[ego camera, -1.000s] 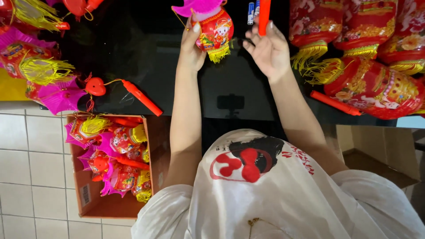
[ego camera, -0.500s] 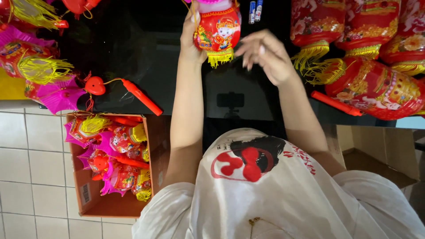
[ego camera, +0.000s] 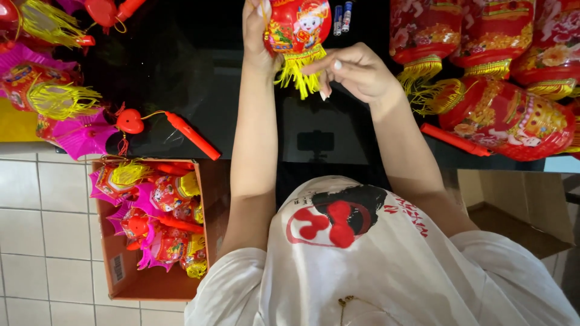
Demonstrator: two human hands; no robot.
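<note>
- left hand (ego camera: 257, 30) grips the red lantern (ego camera: 297, 27) above the bench's (ego camera: 181, 66) far edge.
- right hand (ego camera: 356, 72), fingers loosely curled, touches its yellow tassel (ego camera: 297, 72).

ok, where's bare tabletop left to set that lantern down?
The widest free patch is the black tabletop between the left forearm and the heart-shaped toy with the red stick. A smaller bare strip lies between the two forearms, near the table edge. The right side is crowded with red lanterns; the far left with pink and yellow lanterns. The cardboard box is nearly full.
</note>
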